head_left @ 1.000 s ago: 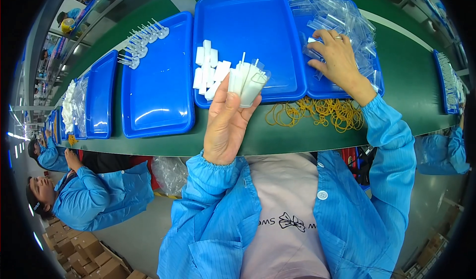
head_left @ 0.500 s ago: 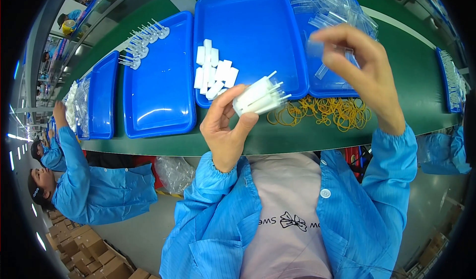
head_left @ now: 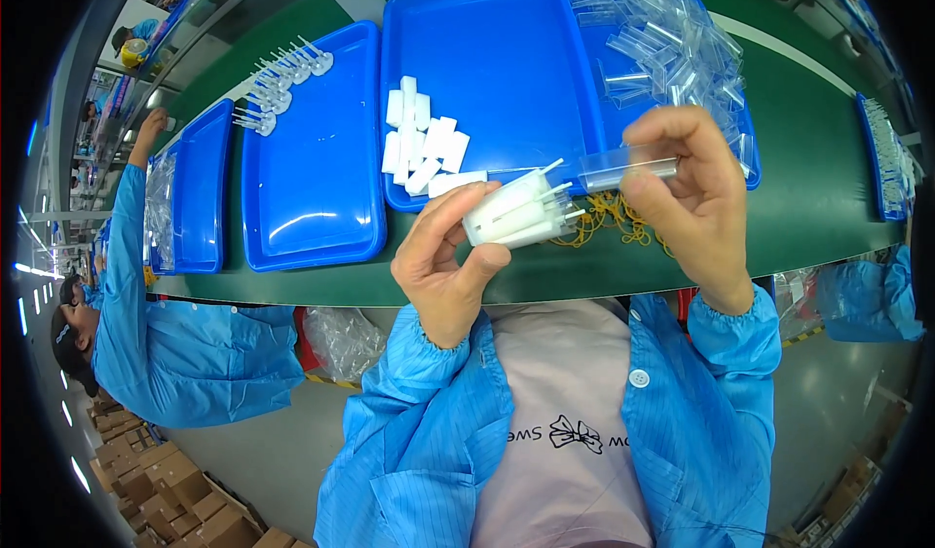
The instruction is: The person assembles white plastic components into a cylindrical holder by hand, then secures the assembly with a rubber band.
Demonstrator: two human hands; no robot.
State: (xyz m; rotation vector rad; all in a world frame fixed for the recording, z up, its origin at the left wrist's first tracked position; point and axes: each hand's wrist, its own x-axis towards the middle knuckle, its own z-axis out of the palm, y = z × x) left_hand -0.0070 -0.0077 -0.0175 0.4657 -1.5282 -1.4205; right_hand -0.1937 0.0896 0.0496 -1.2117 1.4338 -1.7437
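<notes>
My left hand (head_left: 435,275) is closed round a bundle of white plastic blocks (head_left: 514,209), tilted up to the right. Thin white pins stick out of its right end, and clear plastic shows round them. Between the thumb and fingers of my right hand (head_left: 696,207) is a clear plastic sleeve (head_left: 609,168), lying nearly level just right of the pins. A narrow gap seems to part the two. Behind my left hand, more white blocks (head_left: 419,144) lie in the middle blue tray (head_left: 487,51).
Loose clear sleeves (head_left: 672,51) fill the right blue tray. Yellow rubber bands (head_left: 609,219) lie on the green table below it, partly hidden by my right hand. Clear pinned parts (head_left: 278,85) stand in the left blue tray (head_left: 312,183). A co-worker (head_left: 195,353) reaches over the table at left.
My right hand has come down and left from the right tray toward the bundle, bringing a clear sleeve. My left hand stays nearly in place. The co-worker's arm has reached farther up.
</notes>
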